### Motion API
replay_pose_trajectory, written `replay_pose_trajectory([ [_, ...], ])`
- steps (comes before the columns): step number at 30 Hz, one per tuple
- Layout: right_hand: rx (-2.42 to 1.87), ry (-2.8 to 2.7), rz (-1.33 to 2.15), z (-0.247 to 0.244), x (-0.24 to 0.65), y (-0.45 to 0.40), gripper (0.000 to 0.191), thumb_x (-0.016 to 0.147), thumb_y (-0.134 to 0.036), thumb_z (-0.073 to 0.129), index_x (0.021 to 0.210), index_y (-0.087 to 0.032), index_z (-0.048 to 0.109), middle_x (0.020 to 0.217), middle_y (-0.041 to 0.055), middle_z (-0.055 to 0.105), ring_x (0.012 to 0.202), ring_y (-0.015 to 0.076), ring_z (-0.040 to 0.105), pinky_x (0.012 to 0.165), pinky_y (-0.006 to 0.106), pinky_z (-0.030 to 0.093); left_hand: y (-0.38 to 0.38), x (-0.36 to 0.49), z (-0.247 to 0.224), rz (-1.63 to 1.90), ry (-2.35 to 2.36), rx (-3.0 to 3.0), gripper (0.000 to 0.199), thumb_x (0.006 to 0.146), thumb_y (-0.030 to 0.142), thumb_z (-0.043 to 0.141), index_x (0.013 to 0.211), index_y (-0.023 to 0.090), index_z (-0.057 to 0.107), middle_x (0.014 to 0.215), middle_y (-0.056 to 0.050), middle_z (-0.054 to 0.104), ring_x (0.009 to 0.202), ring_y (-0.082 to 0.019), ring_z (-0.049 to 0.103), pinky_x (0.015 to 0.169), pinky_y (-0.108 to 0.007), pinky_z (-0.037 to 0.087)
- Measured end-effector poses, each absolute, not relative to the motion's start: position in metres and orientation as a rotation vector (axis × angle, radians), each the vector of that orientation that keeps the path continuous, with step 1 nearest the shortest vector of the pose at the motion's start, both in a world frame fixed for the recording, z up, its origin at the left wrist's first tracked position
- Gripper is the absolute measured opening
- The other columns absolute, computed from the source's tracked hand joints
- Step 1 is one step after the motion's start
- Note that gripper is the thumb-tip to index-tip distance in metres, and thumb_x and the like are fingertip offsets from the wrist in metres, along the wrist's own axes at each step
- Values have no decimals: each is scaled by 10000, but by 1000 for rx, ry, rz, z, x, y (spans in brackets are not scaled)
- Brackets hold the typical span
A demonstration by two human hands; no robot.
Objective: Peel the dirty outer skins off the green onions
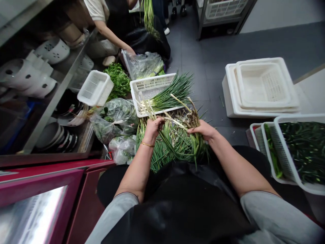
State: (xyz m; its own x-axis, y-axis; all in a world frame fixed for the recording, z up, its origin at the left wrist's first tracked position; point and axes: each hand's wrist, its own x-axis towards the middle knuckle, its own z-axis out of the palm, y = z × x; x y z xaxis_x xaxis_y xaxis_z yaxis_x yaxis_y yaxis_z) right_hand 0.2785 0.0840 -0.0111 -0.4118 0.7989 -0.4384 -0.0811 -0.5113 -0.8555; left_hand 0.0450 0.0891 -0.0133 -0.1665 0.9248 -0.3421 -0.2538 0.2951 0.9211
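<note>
The left hand (153, 128) has its fingers curled together, clamped on a few pale scallion stalks (149, 110) whose white ends point up and away from the body. The right hand (203, 130) grips a thicker bunch (194, 135) between thumb and fingers; its brown, ragged root ends stand uppermost while the green leaves droop below, a hold that seems to leave the dirty ends exposed. Both hands are above the loose scallion pile (165, 149), close to the lap, probably so that the stalks lie within easy reach. Just beyond sits a white basket (149, 83) with more scallions (172, 91) laid lengthwise, white ends inside and green tips hanging over the far right side (they look too long to fit flat). Clear bags of greens (119, 117) rest beside it on the left, near leafy herbs (116, 81), and another person's arm (111, 35) reaches to a plastic bag (142, 64) behind.
</note>
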Motion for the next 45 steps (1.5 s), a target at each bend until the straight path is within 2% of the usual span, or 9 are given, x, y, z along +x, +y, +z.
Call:
replay_pose_trajectory([
  [13, -1334, -1362, 1982, -15, 359, 98, 415, 411, -239, 892, 771, -172, 696, 745, 17, 699, 700, 177, 642, 678, 289, 529, 103, -36, -83, 1158, 1829, 606, 162, 545, 173, 649, 502, 148, 495, 407, 49, 459, 349, -41, 330, 360, -186, 210],
  [17, -1289, -1312, 1970, -21, 350, 103, 477, 414, -259, 894, 832, -162, 685, 769, 4, 684, 694, 151, 620, 669, 266, 509, 91, -11, -71, 937, 1481, 622, 344, 590, 355, 783, 756, 78, 667, 521, 4, 568, 348, -26, 321, 355, -182, 188],
  [21, -1227, -1420, 2077, -33, 327, 101, 433, 440, -268, 885, 800, -147, 677, 719, -15, 653, 656, 129, 580, 633, 251, 489, 93, 34, -47, 993, 1167, 531, 543, 658, 544, 766, 946, 92, 678, 506, 65, 458, 344, -9, 270, 360, -170, 148],
  [24, -1205, -1475, 2112, -36, 314, 94, 374, 464, -268, 869, 757, -138, 676, 661, -25, 624, 609, 115, 547, 591, 242, 460, 103, 40, -31, 1021, 1076, 529, 461, 622, 454, 825, 873, 96, 678, 479, 89, 395, 350, -4, 267, 363, -162, 151],
  [27, -1198, -1457, 2134, -34, 312, 88, 377, 474, -268, 859, 784, -134, 689, 658, -21, 628, 595, 115, 542, 577, 243, 449, 106, 29, -22, 1036, 1136, 625, 407, 584, 396, 847, 770, 87, 659, 541, 29, 521, 384, -16, 365, 359, -159, 195],
  [33, -1191, -1430, 2101, -30, 319, 84, 344, 481, -266, 858, 746, -132, 685, 649, -24, 618, 600, 115, 538, 588, 244, 446, 97, 12, -20, 735, 1100, 970, 448, 719, 509, 741, 922, 115, 672, 527, 31, 519, 375, -42, 380, 344, -172, 205],
  [36, -1162, -1452, 2096, -33, 318, 84, 358, 485, -259, 853, 785, -138, 701, 674, -20, 634, 613, 120, 548, 604, 249, 454, 100, 6, -23, 585, 1093, 1039, 393, 684, 474, 778, 733, 110, 642, 519, 6, 531, 380, -49, 405, 334, -181, 212],
  [39, -1163, -1480, 2096, -35, 320, 84, 389, 491, -254, 847, 839, -145, 714, 742, -12, 667, 658, 128, 573, 651, 255, 468, 108, -11, -25, 662, 1197, 982, 385, 636, 434, 807, 623, 123, 581, 503, 3, 534, 365, -44, 402, 327, -178, 206],
  [45, -1284, -1427, 2090, -34, 339, 95, 389, 461, -260, 863, 799, -139, 711, 721, -10, 668, 649, 134, 576, 650, 262, 477, 115, -55, -38, 930, 1380, 782, 350, 626, 395, 807, 687, 128, 588, 521, 8, 572, 368, -46, 429, 333, -161, 214],
])
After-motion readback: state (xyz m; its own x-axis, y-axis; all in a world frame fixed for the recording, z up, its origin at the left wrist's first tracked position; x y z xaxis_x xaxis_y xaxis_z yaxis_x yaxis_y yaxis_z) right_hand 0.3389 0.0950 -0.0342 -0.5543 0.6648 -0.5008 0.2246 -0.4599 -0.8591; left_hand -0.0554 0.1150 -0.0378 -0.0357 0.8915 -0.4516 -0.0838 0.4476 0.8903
